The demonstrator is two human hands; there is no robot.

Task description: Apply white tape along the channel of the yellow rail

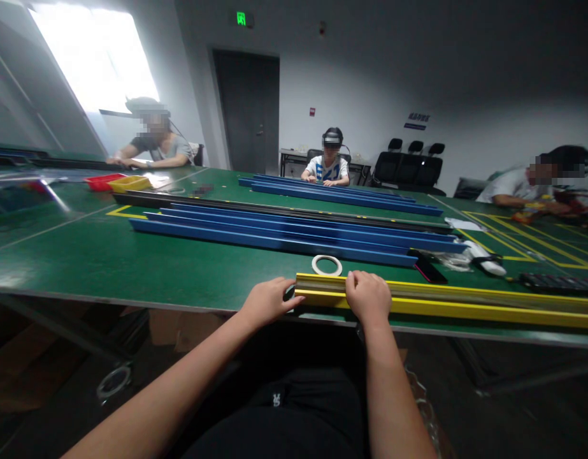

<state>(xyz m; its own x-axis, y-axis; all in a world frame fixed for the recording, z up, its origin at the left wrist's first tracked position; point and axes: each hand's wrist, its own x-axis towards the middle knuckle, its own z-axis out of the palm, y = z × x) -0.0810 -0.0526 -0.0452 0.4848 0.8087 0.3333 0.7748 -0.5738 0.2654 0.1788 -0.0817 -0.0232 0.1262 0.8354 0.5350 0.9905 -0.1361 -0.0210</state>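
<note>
A long yellow channel-shaped profile (466, 303) lies along the near edge of the green table and runs out of view to the right. My right hand (369, 296) is closed over it, a short way in from its left end. At that end, my left hand (269, 301) pinches a small dark piece (288, 292) between thumb and fingers; its kind is mostly hidden. The left thumb reaches the profile's end. Just beyond the profile lies a white tape roll (327, 265).
Several long blue profiles (274, 237) and a dark profile (255, 205) lie across the green table (179, 274). A phone (430, 270) and a white bottle-like object (485, 258) lie to the right. Red (102, 182) and yellow trays (130, 184) stand far left. Three people sit around the table.
</note>
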